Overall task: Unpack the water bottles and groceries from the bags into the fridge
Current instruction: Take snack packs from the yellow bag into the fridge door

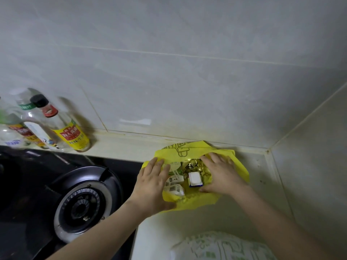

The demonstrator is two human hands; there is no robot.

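Right now the yellow bag point(195, 152) lies on the pale desk point(262, 171) in the far right corner, close against the tiled wall point(187, 72), its mouth spread wide and facing up. Inside it sit a green-and-white carton point(175, 172) on the left, a gold foil packet point(194, 164) toward the far side, a small white-topped box point(195, 179) in the middle and a white wrapped pack point(174, 190) at the near left.

Both hands hold the mouth open: the left hand point(152, 182) presses flat on the left flap, fingers point(155, 165) straight and slightly spread, gripping nothing; the right hand point(223, 175) rests on the right flap, fingers point(212, 160) splayed, thumb along the near edge, also closed on nothing.

What the coming move seems to turn on is that the groceries lie between the two hands. The small box sits just left of the right thumb, so the right hand looks nearer to it, while the carton touches or nearly touches the left fingertips, its long axis running roughly near-to-far.

Farther out, a gas burner point(82, 203) occupies the black hob to the left, sauce bottles point(69, 132) stand by the wall beyond it, and a second, white-and-green bag point(221, 246) lies at the near edge. No fridge is in view.
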